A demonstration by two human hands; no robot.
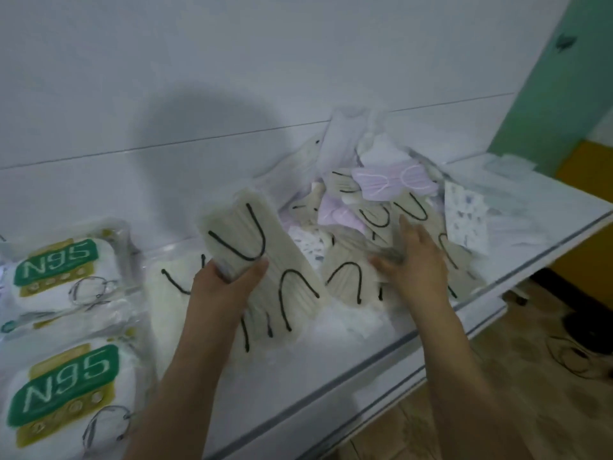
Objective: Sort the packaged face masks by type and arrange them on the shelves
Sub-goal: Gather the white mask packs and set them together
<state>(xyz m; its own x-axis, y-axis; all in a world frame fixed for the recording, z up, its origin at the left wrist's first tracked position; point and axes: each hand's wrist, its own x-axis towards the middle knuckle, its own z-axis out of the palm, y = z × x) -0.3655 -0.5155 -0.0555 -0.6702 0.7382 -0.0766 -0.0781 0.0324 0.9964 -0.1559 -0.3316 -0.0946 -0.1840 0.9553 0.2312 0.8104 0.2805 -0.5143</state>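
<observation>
Left hand [229,280] is gripping a gathered stack of beige masks [255,260] while right hand [414,257], fingers flat, is pressing into the mixed pile [381,200], likely hunting matching ones.

White wall [199,61], green wall [564,94], tiled floor [497,410].

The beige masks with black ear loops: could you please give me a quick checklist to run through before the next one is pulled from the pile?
1. Left hand grips its stack of beige masks firmly: ok.
2. Held stack is one type only: ok for the visible packs, hidden ones cannot tell.
3. Right hand rests on a beige mask in the mixed pile: ok.
4. Purple mask lies clear of that hand: ok.
5. N95 packs kept separate at the left: ok.
6. Pile safely back from the shelf edge: cannot tell.
</observation>
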